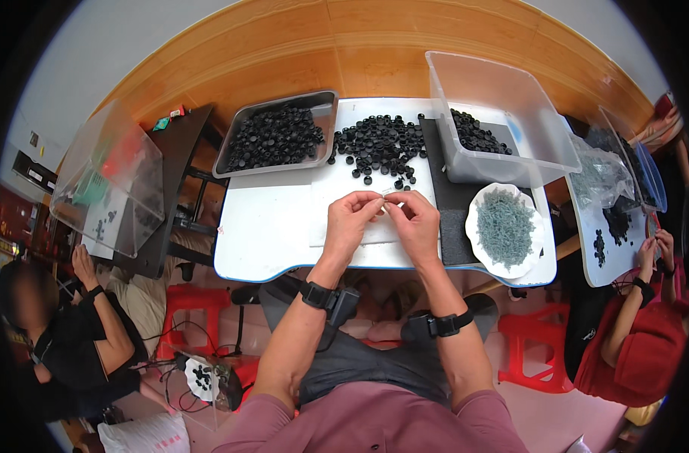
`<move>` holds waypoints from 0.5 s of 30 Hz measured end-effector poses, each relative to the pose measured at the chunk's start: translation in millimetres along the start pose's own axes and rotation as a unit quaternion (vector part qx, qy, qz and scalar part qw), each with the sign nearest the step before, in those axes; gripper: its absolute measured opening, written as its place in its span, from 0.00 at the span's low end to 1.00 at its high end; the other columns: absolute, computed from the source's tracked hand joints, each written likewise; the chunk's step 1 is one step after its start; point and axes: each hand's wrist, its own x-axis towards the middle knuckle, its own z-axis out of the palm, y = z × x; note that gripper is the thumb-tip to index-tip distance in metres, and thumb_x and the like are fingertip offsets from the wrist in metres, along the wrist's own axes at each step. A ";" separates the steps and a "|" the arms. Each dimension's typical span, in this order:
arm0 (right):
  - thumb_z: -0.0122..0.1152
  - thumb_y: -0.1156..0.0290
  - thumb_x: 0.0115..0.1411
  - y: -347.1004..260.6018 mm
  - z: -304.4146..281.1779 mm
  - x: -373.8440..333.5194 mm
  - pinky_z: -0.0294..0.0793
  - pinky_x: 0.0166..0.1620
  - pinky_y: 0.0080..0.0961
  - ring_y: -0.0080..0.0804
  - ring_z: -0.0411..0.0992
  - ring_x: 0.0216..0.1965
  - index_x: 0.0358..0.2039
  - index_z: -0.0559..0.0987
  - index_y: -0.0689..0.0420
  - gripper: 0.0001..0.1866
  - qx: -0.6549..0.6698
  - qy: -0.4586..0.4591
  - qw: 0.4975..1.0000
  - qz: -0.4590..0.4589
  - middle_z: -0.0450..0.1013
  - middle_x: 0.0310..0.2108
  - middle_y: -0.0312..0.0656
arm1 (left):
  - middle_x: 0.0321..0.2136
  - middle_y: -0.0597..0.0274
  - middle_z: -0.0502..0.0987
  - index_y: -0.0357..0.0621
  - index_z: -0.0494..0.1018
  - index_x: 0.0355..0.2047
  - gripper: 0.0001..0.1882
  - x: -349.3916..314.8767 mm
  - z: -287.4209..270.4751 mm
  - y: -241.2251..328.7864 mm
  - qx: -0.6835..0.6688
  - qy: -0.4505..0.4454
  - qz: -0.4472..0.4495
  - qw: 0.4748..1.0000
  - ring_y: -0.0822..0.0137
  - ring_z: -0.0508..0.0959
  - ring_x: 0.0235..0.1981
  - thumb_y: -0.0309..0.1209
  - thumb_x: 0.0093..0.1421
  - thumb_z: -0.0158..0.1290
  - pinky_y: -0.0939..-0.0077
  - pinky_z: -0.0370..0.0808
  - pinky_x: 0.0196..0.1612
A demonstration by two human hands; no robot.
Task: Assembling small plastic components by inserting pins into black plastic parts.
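Honestly, we've got our left hand (351, 220) and right hand (416, 222) pinching one tiny unidentifiable piece (384, 198) between them, probably for control, with black caps (390, 143) at twelve o'clock and the scalloped white dish (503, 272) around three, seemingly for easy reach.

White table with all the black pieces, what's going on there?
A person's left hand and right hand come together over the white table, fingertips pinching something small, hard to make out. Loose black pieces lie just beyond, with more in the metal tray on the left and the clear bin on the right. A plate of grayish-green bits sits right of the hands.
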 end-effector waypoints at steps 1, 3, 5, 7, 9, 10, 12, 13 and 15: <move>0.69 0.78 0.57 -0.1 -0.6 0.3 0.69 0.26 0.20 0.21 0.71 0.22 0.36 0.85 0.60 0.05 -0.002 -0.003 1.000 0.002 0.80 0.31 0.39 | 0.35 0.62 0.84 0.34 0.81 0.43 0.09 0.2 -0.8 0.8 0.000 0.001 0.000 1.000 0.76 0.81 0.34 0.27 0.65 0.61 0.83 0.76 0.36; 0.69 0.78 0.58 0.2 -1.1 0.3 0.69 0.26 0.20 0.21 0.71 0.22 0.35 0.85 0.60 0.05 -0.001 -0.005 1.000 0.007 0.80 0.30 0.39 | 0.33 0.64 0.83 0.35 0.82 0.42 0.09 0.7 -2.0 2.0 0.026 0.001 -0.018 1.000 0.78 0.78 0.32 0.28 0.65 0.62 0.83 0.74 0.36; 0.70 0.77 0.58 0.0 -1.5 0.3 0.69 0.26 0.21 0.21 0.71 0.22 0.35 0.85 0.60 0.04 0.000 -0.007 1.000 0.011 0.80 0.30 0.39 | 0.32 0.65 0.83 0.36 0.82 0.42 0.09 2.1 -3.8 3.3 0.032 -0.004 -0.021 0.999 0.78 0.77 0.31 0.28 0.65 0.61 0.84 0.74 0.36; 0.70 0.76 0.58 -1.1 -1.9 0.3 0.69 0.26 0.20 0.20 0.70 0.21 0.35 0.85 0.60 0.04 0.009 -0.013 1.000 0.020 0.80 0.30 0.38 | 0.32 0.66 0.83 0.36 0.82 0.43 0.09 3.0 -5.2 3.6 0.039 -0.009 -0.024 0.999 0.79 0.76 0.30 0.28 0.65 0.61 0.84 0.74 0.35; 0.69 0.76 0.59 2.3 -2.2 -0.3 0.69 0.26 0.20 0.19 0.70 0.21 0.35 0.85 0.60 0.04 0.008 -0.009 1.000 0.022 0.80 0.30 0.38 | 0.31 0.67 0.82 0.36 0.82 0.42 0.09 4.0 -5.9 3.1 0.044 -0.019 -0.035 0.998 0.79 0.75 0.29 0.28 0.65 0.61 0.84 0.73 0.35; 0.69 0.76 0.59 4.6 -2.1 -0.7 0.68 0.26 0.20 0.19 0.70 0.21 0.34 0.85 0.60 0.03 0.008 -0.006 1.000 0.024 0.80 0.30 0.38 | 0.31 0.67 0.82 0.36 0.82 0.42 0.09 5.2 -6.7 3.0 0.043 -0.019 -0.034 0.998 0.79 0.75 0.29 0.28 0.65 0.61 0.84 0.73 0.35; 0.69 0.76 0.60 9.6 0.1 -1.8 0.68 0.26 0.20 0.18 0.70 0.22 0.35 0.85 0.61 0.03 0.018 0.013 0.999 0.033 0.80 0.29 0.38 | 0.31 0.67 0.82 0.35 0.82 0.42 0.09 8.4 -7.7 3.4 0.063 -0.048 -0.033 0.996 0.79 0.76 0.30 0.29 0.65 0.61 0.82 0.74 0.35; 0.68 0.76 0.60 12.2 1.0 -2.3 0.68 0.26 0.20 0.17 0.70 0.22 0.35 0.85 0.61 0.03 0.029 0.032 0.998 0.043 0.79 0.29 0.38 | 0.31 0.67 0.82 0.35 0.82 0.42 0.09 10.2 -6.1 3.1 0.063 -0.048 -0.034 0.996 0.79 0.76 0.30 0.29 0.65 0.61 0.82 0.74 0.35; 0.67 0.76 0.62 15.6 1.4 -1.7 0.68 0.26 0.20 0.17 0.70 0.22 0.36 0.84 0.62 0.04 0.026 0.070 0.996 0.048 0.78 0.28 0.37 | 0.31 0.64 0.82 0.36 0.82 0.42 0.10 14.7 -0.2 3.5 0.189 0.001 0.096 0.977 0.74 0.76 0.28 0.29 0.63 0.62 0.78 0.74 0.34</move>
